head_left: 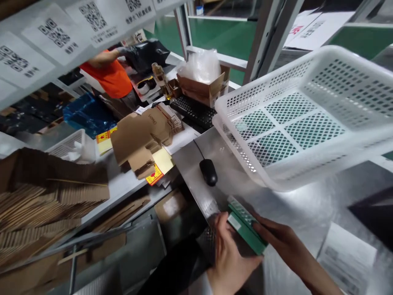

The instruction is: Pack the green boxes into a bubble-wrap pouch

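Observation:
A small green box [247, 233] with a white label on its side is held between my two hands, above the edge of the metal table [294, 213]. My left hand [229, 254] is closed around its near end, thumb and fingers on opposite sides. On the far side my right hand [276, 235] grips the box, its fingertips partly hidden. Clear, shiny wrap or a clear pack seems to lie along the box's top; blur hides its detail. Just beyond the hands rests a black computer mouse [208, 172].
A white perforated basket [276, 180] stands at the right. Behind lie a black keyboard [193, 112], flattened cardboard [135, 139] and a carton [202, 88] of clear wrap. Stacked cardboard [46, 205] fills the left. A person in orange [110, 76] handles a black bag. A labelled sheet [346, 258] lies at right.

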Demonstrator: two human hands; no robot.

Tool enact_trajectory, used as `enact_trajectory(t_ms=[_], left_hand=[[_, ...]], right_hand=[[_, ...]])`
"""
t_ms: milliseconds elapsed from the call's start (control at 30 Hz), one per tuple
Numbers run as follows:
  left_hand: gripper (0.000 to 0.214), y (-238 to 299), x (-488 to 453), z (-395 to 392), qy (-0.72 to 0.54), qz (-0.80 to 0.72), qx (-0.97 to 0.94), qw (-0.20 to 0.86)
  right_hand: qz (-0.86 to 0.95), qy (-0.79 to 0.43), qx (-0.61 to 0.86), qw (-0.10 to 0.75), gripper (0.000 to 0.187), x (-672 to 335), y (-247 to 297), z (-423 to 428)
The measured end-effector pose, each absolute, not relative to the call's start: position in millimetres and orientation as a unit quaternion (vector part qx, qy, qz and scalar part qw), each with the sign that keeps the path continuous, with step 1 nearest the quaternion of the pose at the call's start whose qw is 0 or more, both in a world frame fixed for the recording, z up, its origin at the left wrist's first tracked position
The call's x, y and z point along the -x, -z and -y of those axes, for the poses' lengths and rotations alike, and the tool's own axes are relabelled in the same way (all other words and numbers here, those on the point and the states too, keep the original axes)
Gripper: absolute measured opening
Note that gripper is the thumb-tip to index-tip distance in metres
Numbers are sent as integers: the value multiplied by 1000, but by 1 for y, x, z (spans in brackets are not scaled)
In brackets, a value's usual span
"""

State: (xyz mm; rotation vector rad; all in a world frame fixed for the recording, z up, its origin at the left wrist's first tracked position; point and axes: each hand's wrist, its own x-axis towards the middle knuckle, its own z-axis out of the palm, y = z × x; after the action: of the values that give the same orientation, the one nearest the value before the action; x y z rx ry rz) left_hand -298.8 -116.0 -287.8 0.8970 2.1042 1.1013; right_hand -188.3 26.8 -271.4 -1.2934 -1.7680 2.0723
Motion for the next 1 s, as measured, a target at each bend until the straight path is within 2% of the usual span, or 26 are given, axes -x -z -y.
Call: enact_trajectory(t_ms=[167,367,533,633,800,933,1000], left_hand=[[115,295,297,110,-436,-782,-341,287],[130,313,300,117,-391,-808,-406,173],[139,318,310,118,-448,-780,-425,99],[127,314,316,112,-502,-745,-434,69],[87,315,320,106,-502,-727,-466,50],[70,315,314,115,-466,-733,-485,105],[64,306,310,125,-451,-748,-452,181]], right_hand=[[593,-650,467,85,75,186,275,-27],[635,-615,457,97,70,182,278,-22],[680,-568,450,112,65,180,278,1],[682,-549,466,126,62,174,286,11],[646,-543,516,149,61,165,298,16],[664,-475,555,158,63,167,295,33],[673,-436,571,177,58,172,292,50]])
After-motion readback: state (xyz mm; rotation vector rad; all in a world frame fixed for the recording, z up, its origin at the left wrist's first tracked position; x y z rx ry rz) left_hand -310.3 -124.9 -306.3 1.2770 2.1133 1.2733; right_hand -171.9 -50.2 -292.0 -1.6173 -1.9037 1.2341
